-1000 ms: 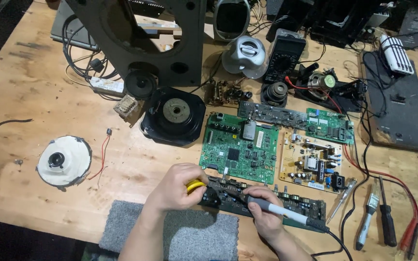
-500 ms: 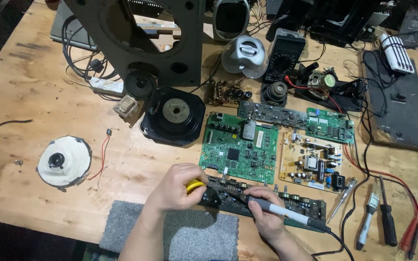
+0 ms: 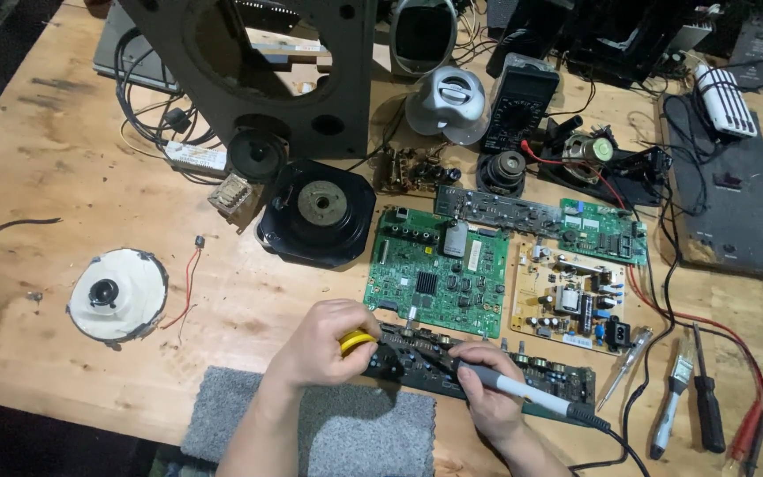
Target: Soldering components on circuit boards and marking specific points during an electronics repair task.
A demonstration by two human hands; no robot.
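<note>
A long dark circuit board (image 3: 536,375) lies near the table's front edge, on the wood beside a grey felt mat (image 3: 337,433). My left hand (image 3: 324,340) is closed around a small yellow tool (image 3: 355,340) at the board's left end. My right hand (image 3: 487,397) grips a grey soldering iron (image 3: 523,393) like a pen. Its tip rests on the board just left of my fingers. The iron's black cord runs off to the lower right.
Behind the board lie a green circuit board (image 3: 439,269), a tan power board (image 3: 576,296) and a narrow green board (image 3: 602,231). A black speaker driver (image 3: 315,212), a white round part (image 3: 117,293), a multimeter (image 3: 518,104) and screwdrivers (image 3: 708,406) surround them.
</note>
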